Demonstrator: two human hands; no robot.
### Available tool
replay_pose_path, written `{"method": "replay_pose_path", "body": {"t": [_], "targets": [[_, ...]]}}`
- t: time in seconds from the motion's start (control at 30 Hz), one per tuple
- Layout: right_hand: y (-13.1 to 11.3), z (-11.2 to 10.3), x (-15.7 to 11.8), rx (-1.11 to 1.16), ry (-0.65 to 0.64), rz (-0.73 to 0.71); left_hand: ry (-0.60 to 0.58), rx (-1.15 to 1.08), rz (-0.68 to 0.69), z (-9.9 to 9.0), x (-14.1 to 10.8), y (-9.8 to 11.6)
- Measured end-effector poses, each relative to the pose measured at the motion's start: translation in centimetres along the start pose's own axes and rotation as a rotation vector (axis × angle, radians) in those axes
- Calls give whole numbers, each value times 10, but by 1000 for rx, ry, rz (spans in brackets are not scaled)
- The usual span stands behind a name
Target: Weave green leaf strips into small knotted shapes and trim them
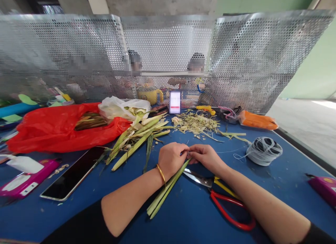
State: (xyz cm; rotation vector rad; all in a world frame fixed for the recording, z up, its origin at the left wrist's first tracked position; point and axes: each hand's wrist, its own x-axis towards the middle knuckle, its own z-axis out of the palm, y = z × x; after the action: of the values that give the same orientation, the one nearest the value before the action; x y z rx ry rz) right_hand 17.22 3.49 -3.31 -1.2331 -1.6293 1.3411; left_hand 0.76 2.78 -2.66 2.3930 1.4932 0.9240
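My left hand [172, 156], a gold bangle at its wrist, is closed on the tip of a bundle of green husk strips [169, 189]. The strips slant down toward me from under the fingers. My right hand [203, 155] pinches at the same tip, its fingertips meeting those of the left. A thin pale string [228, 152] runs from my right hand to a wound ball of string [264, 151] on the right. Beneath my right forearm lie scissors [232, 210] with red and yellow handles, blades pointing toward the bundle.
Loose husks [139, 139] and shredded scraps [196, 123] lie ahead on the blue table [123, 205]. To the left are a red plastic bag [55, 128], a dark phone [75, 174] and a magenta power strip [31, 177]. A perforated metal screen [168, 37] stands behind, people beyond it.
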Motion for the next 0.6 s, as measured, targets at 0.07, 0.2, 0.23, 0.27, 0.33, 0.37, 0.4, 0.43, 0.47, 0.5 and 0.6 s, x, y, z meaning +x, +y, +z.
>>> {"method": "replay_pose_path", "body": {"t": [0.07,0.2,0.23,0.27,0.33,0.37,0.4,0.43,0.47,0.5,0.6], "targets": [[-1,-1,0,2,1,8,-3,25,8,-1,0,0],[-2,0,-1,8,7,14,11,57,25,-2,-1,-1],[-1,0,-1,10,7,14,14,62,27,-2,-1,-1],[-1,0,-1,13,7,12,18,66,26,-2,-1,-1],[0,0,-1,22,4,6,23,70,15,-2,-1,-1],[0,0,-1,25,3,3,26,71,7,-2,-1,-1],[0,0,-1,27,5,0,27,70,1,-1,-1,-2],[1,0,0,28,10,-4,27,68,-2,-1,-1,-2],[1,0,0,27,16,-7,25,66,-1,-1,-1,-2],[1,0,0,25,23,-12,22,64,3,-1,-1,-2],[1,-1,0,18,36,-25,11,51,7,-1,-1,-1]]}}
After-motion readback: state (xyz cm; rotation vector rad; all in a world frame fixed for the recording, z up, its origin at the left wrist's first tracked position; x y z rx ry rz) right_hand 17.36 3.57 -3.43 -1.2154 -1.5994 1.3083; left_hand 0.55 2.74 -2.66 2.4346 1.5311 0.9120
